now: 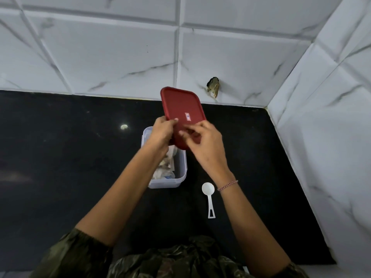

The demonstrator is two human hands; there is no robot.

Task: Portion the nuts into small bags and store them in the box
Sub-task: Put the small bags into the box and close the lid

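A clear plastic box [181,167] stands on the black counter, with small filled bags [165,171] lying inside it. Above its far end I hold a red lid [180,105], tilted up toward the wall. My left hand [161,131] grips the lid's left edge. My right hand [204,139] pinches its near right edge. My left forearm hides part of the box's inside.
A white measuring scoop [208,194] lies on the black counter [60,157] to the right of the box. White marble tile walls rise behind and at the right. A hole [213,87] with debris shows in the back wall.
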